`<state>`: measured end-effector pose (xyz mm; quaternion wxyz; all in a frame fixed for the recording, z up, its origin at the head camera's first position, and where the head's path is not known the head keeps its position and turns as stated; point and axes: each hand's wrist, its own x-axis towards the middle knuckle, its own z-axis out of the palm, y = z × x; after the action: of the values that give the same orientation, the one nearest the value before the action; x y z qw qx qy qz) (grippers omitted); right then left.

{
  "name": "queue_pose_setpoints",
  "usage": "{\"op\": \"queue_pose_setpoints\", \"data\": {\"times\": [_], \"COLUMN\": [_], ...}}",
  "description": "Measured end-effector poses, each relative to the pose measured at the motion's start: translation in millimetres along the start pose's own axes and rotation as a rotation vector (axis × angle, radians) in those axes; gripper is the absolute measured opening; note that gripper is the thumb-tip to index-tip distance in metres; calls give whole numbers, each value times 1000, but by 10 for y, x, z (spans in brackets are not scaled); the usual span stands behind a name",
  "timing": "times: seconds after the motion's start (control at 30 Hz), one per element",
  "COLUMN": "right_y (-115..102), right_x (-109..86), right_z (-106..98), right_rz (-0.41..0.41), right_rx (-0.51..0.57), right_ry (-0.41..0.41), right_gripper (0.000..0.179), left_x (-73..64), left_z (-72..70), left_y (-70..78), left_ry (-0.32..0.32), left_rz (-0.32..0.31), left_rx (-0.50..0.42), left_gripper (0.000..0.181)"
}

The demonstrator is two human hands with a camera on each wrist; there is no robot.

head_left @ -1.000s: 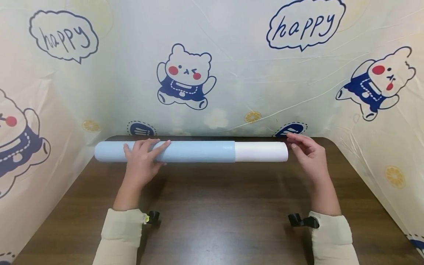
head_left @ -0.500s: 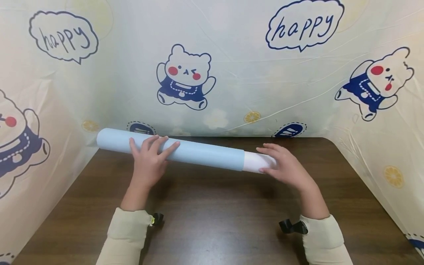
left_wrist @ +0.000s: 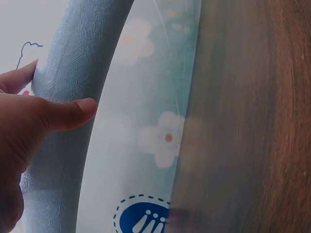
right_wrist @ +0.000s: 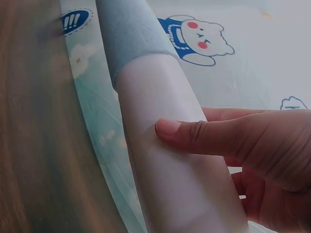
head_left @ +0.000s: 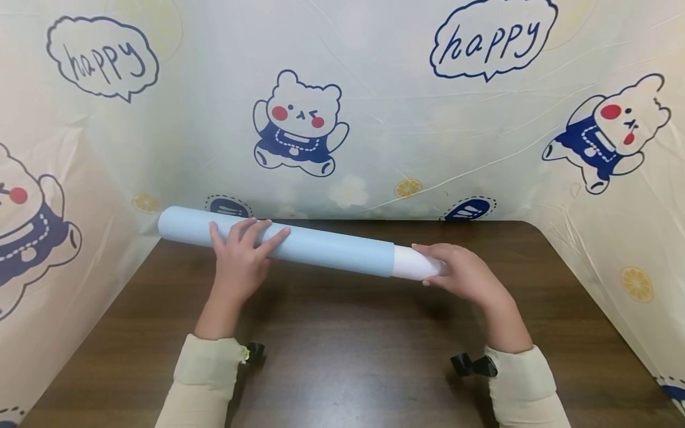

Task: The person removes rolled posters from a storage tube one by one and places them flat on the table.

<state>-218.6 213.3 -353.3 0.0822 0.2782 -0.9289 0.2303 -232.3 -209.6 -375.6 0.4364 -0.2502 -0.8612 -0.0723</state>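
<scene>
A long tube shows two parts: a light blue sleeve (head_left: 332, 246) with a finely crinkled surface, and a narrower white end (head_left: 409, 263) coming out of its right side. My left hand (head_left: 241, 255) grips the blue sleeve left of its middle, fingers spread over the top and thumb on the near side. At the other end, my right hand (head_left: 462, 270) holds the white part, its thumb (right_wrist: 177, 133) pressed along the surface in the right wrist view. That hand hides the tube's right tip. The tube slants, its left end farther back or higher than its right.
A dark brown wooden table (head_left: 342, 345) spreads beneath the hands. Patterned cloth (head_left: 374, 148) with bears and lettering hangs behind and on both sides, close to the tube's left end. Small black wrist devices (head_left: 473, 365) sit at both cuffs.
The tube has gone from level to slanted, its right end shifting toward me and left end upward in view. My right hand has moved left from beside the white end and now grips it.
</scene>
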Motion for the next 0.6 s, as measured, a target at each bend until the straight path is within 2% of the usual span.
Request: {"op": "queue_pose_setpoints", "data": {"times": [0.2,0.43,0.6], "right_y": [52,108,140], "right_x": [-26,-70,-92], "right_z": [-51,-142,-194], "right_rz": [12,99,132], "right_rx": [26,86,84], "right_ry": [7,-20,-20], "right_gripper": [64,62,61], "left_x": [-11,-20,-29], "left_z": [-19,-69,-92], "left_y": [-44,-94,-114], "left_ry": [-10,-1,9], "left_rz": [-5,-28,-29], "left_rx": [2,-20,-25], "left_gripper": [76,77,79]}}
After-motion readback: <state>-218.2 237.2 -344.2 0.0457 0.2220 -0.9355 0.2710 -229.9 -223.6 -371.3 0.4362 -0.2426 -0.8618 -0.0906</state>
